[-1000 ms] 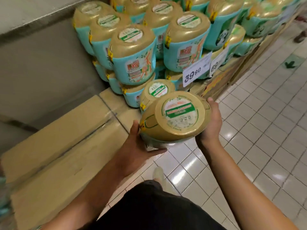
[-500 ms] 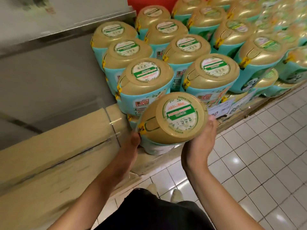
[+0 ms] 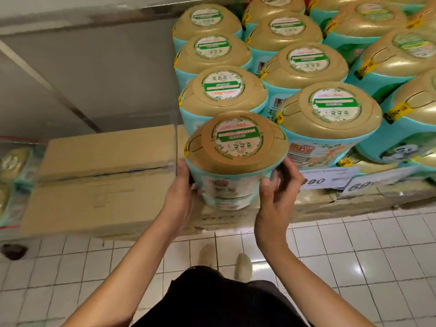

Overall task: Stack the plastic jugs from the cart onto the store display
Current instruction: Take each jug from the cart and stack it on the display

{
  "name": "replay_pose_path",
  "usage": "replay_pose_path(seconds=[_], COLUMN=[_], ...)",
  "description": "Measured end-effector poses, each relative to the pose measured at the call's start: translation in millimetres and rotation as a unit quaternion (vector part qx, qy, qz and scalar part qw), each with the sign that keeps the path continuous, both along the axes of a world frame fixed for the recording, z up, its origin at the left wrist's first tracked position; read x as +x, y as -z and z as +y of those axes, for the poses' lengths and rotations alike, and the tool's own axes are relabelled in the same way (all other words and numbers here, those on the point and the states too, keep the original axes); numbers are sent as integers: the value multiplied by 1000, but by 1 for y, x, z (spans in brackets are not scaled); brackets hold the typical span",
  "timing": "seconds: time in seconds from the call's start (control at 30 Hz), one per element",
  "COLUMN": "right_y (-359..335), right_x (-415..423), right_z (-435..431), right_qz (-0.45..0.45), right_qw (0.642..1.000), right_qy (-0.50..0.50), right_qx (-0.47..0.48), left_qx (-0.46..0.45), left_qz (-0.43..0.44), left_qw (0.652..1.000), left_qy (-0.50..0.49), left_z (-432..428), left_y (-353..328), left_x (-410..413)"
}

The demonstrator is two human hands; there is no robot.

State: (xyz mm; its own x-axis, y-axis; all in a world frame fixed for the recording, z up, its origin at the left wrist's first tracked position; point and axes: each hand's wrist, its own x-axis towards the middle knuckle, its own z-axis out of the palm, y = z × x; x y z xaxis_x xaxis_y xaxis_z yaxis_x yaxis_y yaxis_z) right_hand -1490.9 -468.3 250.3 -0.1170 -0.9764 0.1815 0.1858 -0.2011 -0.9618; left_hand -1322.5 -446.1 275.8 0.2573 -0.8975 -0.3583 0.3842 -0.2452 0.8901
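So, both hands grip the jug [image 3: 236, 147]: my left hand [image 3: 180, 192] wraps one side with its fingertips hidden behind, and my right hand [image 3: 276, 197] curls round the other. The jug's bottom is blocked from view, maybe resting on a lower one. It's at the front-left corner, right against the display jugs [image 3: 223, 90], beside a cardboard box [image 3: 106, 175].

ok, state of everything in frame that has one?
held jug: upright, lid on, between both hands, above a lower jug; contact unclear
left hand: grips its left side
right hand: grips its right side
display jugs: upright, lidded, stacked
cardboard box: closed
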Motion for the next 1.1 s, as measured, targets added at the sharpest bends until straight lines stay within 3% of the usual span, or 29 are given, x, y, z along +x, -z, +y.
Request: replay_pose_path(seconds=[0.13, 0.27, 0.47, 0.6, 0.87, 1.1], right_y=[15, 26, 26, 19, 26, 33], right_x=[-16, -28, -31, -3, 139, 253], right_z=[1, 13, 41, 72, 168, 268], right_qz=[31, 81, 133, 145, 191, 244], right_qw=[998, 991, 984, 976, 880, 788], right_qy=[-58, -90, -72, -149, -428, -561], right_qx=[-21, -54, -99, -69, 78, 62], left_qx=[8, 9, 13, 14, 61, 108], left_qz=[-22, -65, -62, -72, -89, -70], left_qw=[998, 997, 994, 991, 960, 917], left_qy=[-51, -37, -90, -111, -260, -377], left_z=[10, 36, 92, 145, 336, 505], left_y=[-4, 3, 17, 25, 48, 64], left_x=[-4, 7, 32, 65, 171, 221])
